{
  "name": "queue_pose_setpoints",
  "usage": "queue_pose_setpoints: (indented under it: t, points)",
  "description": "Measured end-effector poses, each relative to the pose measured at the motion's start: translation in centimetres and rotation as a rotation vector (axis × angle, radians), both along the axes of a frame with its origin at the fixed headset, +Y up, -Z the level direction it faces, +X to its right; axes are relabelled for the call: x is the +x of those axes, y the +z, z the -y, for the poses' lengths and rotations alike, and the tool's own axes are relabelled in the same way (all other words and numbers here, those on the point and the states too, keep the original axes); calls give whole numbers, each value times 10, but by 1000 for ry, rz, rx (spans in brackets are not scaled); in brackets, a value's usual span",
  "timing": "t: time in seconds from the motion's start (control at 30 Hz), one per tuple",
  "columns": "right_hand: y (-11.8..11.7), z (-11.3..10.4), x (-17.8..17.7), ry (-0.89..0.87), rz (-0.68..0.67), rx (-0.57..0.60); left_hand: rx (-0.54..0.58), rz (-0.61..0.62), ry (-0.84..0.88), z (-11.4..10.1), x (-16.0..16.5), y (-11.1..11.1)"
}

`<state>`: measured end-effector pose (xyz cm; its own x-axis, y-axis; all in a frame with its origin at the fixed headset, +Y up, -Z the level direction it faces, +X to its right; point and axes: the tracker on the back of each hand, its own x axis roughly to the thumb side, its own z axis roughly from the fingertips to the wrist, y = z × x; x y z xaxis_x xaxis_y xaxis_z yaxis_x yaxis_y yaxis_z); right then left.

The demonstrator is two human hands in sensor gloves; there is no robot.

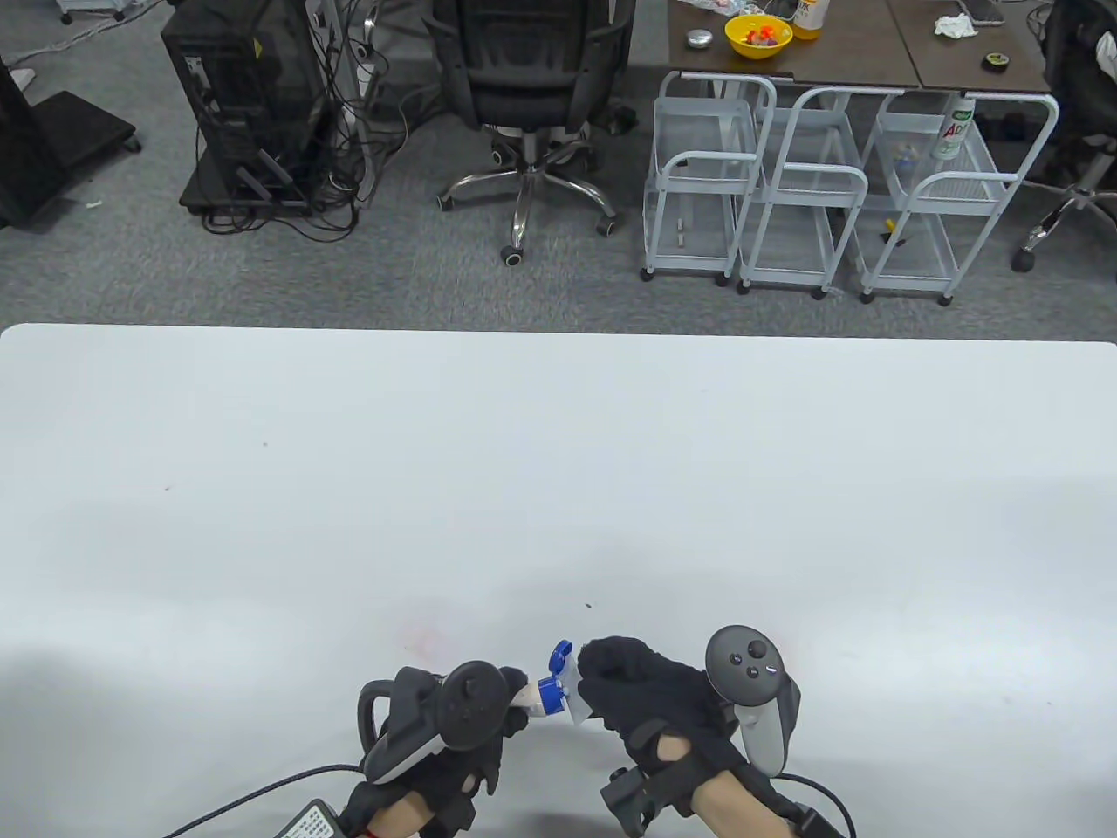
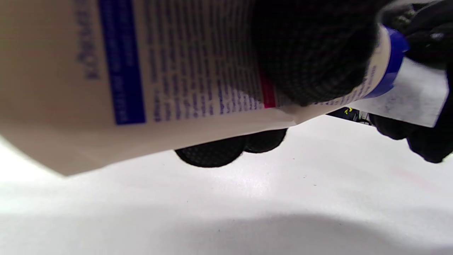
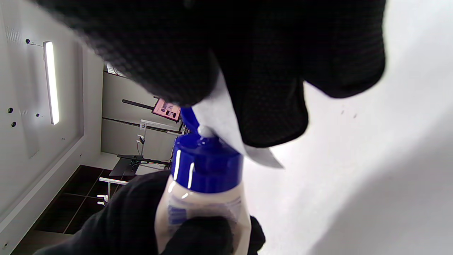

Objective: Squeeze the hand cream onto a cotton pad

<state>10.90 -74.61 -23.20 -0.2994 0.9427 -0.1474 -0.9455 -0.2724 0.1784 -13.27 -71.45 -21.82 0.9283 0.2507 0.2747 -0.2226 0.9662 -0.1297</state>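
Note:
My left hand (image 1: pixel 476 711) grips a cream-coloured hand cream tube (image 2: pixel 141 78) with blue print; its blue flip cap (image 1: pixel 551 690) stands open and points right. The tube also shows in the right wrist view (image 3: pixel 201 209) with its cap (image 3: pixel 207 164). My right hand (image 1: pixel 650 698) pinches a white square cotton pad (image 3: pixel 226 124) against the tube's nozzle; the pad shows in the left wrist view (image 2: pixel 407 95) and as a sliver in the table view (image 1: pixel 572 698). A small bead of white cream (image 3: pixel 204 131) sits at the nozzle beside the pad. Both hands hover just above the white table (image 1: pixel 558 489) near its front edge.
Beyond the table's far edge stand an office chair (image 1: pixel 532 96), a black computer tower (image 1: pixel 249 105), several white wire carts (image 1: pixel 812 192) and a brown desk with a yellow bowl (image 1: pixel 757 35). A cable (image 1: pixel 262 790) runs from my left wrist.

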Motion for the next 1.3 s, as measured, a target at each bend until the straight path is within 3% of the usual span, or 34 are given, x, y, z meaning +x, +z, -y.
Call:
queue_pose_setpoints:
  t: [0.27,0.47,0.53,0.67,0.8,1.03,1.3]
  points:
    - [-2,-4,8,-44,21,6,-8,-56,39,2,-10,-7]
    - [-5,-3,17,-69,45,-7,-119,-69,332,3,-31,-20]
    - [-5,-2,19,-73,44,-12,-93,-68,419,0,-39,-21]
    - [-5,-2,19,-75,41,-13,-79,-61,501,-4,-48,-23]
    - [-5,-2,19,-79,37,-13,-178,-27,624,0,-52,-27]
    - [-5,-1,18,-73,26,-11,-333,16,707,8,-54,-32]
    - [-5,0,16,-67,14,-13,-371,2,712,9,-54,-32]
